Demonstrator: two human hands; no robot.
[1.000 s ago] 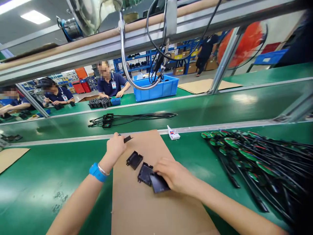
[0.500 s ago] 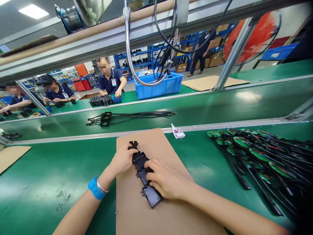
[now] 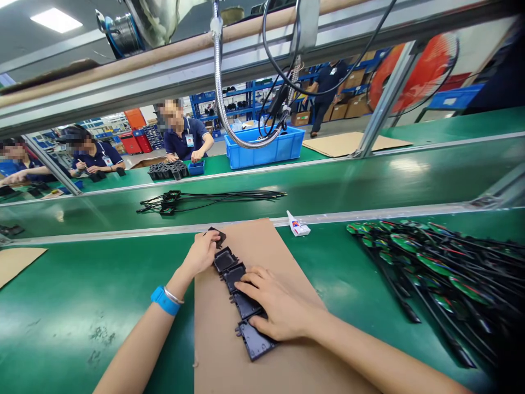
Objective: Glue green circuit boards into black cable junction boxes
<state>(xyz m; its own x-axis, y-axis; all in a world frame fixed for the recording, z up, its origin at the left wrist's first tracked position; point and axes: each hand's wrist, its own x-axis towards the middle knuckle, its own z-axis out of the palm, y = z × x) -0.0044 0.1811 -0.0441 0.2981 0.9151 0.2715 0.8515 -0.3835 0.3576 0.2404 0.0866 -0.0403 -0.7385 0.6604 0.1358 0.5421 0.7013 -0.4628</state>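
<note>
Several black plastic housings (image 3: pixel 229 268) lie in a row on a brown cardboard sheet (image 3: pixel 262 361) in front of me. My right hand (image 3: pixel 279 306) rests flat on the nearer housings, fingers spread and pressing down. My left hand (image 3: pixel 200 254), with a blue wristband, pinches a small black plastic piece (image 3: pixel 218 235) at the far end of the row.
A pile of green circuit boards with black cables (image 3: pixel 430 268) lies at the right. A small glue tube (image 3: pixel 297 224) sits by the belt rail. A cable bundle (image 3: pixel 197 198) lies on the green conveyor. A blue bin (image 3: pixel 266 149) and seated workers are across the line.
The housings went from scattered to a straight row under my hands. My left hand moved back to the row's far end with a small piece; my right hand slid down the row.
</note>
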